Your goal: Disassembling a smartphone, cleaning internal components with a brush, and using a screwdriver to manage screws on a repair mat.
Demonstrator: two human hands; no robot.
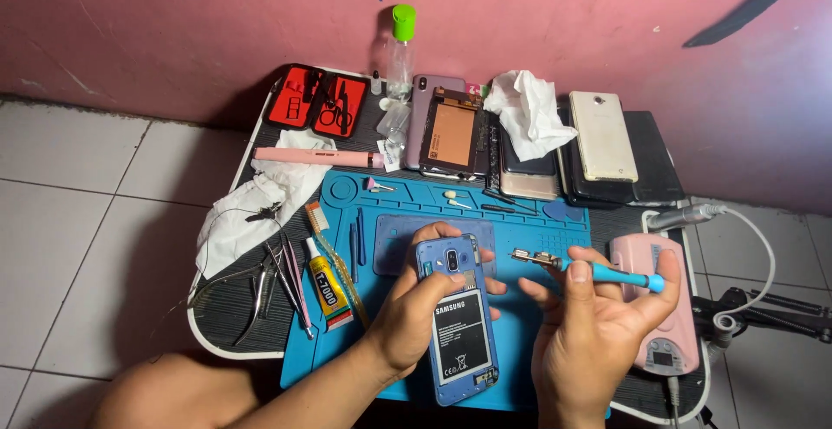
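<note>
My left hand point(414, 303) grips a blue phone point(457, 334) with its back cover off, so the grey battery and the camera show. It is held upright over the blue work mat point(537, 221). My right hand point(598, 316) holds a blue-handled screwdriver point(620, 276) level, tip pointing left. A small metal part point(533, 257) hangs at the tip, just right of the phone's top edge.
On the mat's left lie a glue tube point(329, 283), a toothbrush, tweezers and pliers point(260, 286). A white cloth point(260, 195), a red tool case point(316, 100), a bottle point(400, 48), several phones point(602, 134) and a tissue sit behind. A pink device point(672, 308) stands on the right.
</note>
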